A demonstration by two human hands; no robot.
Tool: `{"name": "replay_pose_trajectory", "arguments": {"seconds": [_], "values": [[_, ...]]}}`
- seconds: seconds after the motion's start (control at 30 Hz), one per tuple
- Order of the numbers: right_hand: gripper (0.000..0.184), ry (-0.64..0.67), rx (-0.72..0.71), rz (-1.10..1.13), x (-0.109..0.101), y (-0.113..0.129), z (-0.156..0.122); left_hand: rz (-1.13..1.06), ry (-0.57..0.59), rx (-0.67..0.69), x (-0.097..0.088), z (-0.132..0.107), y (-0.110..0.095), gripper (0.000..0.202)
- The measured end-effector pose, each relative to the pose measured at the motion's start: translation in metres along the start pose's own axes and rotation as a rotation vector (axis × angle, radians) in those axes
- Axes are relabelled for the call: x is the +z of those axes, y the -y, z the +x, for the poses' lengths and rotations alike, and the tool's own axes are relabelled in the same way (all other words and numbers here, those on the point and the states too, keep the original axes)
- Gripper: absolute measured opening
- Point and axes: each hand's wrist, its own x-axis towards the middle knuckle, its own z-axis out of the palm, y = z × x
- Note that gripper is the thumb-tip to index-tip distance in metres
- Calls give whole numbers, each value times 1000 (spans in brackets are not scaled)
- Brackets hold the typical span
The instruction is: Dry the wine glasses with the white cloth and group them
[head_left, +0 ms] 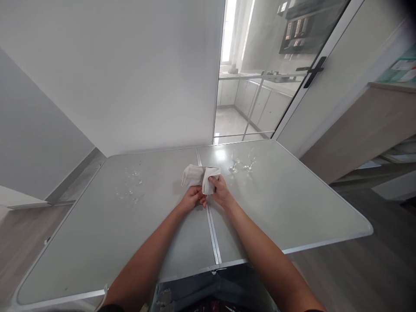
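A white cloth (194,175) is folded and bunched over the table's centre seam, its right part hanging down. My right hand (221,191) grips that right part between thumb and fingers. Just below the cloth, my left hand (193,197) is closed with fingers curled; what it holds is hidden or too small to make out. To the right of the hands, two clear stemmed glasses stand upright, one glass (233,167) nearer and the other glass (249,166) beside it. Several clear glass pieces (130,190) are on the left, their outlines faint.
The pale folding table (269,208) has metal edging and a metal strip (212,234) down its middle. A white wall (146,78) rises behind it. Beyond the right back corner is a glass door with a black handle (314,71); wooden shelving (351,134) stands at right.
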Motion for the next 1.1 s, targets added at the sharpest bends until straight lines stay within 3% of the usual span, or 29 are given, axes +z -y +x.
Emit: {"name": "replay_pose_trajectory", "arguments": {"seconds": [0.07,0.17,0.27,0.37,0.5,0.6,0.67,0.8,0.97,1.03,1.1], "values": [[43,4,-9,51,0,1,-2,-129,97,-109,-4,-5,-5,43],[59,174,58,83,-3,4,-8,-261,302,-276,-11,-14,-12,41],[65,259,62,39,-3,9,-10,-243,335,-302,-12,-17,-12,43],[58,148,-4,-22,4,13,-6,-44,137,-165,-5,-12,-8,42],[49,-176,-160,-112,14,8,2,521,-273,79,4,-3,-2,22],[45,-233,-224,-154,17,7,2,747,-432,167,4,-2,-2,15],[40,-154,-198,-131,17,9,0,735,-380,174,5,-4,-4,14],[41,13,-63,-28,11,17,-4,471,-144,106,11,-7,-9,20],[51,165,84,62,-1,18,-8,-17,120,-134,10,-11,-15,38],[55,215,94,62,-3,17,-9,-132,189,-212,7,-13,-16,41],[55,223,70,47,-1,17,-8,-139,188,-212,6,-14,-15,42]]}}
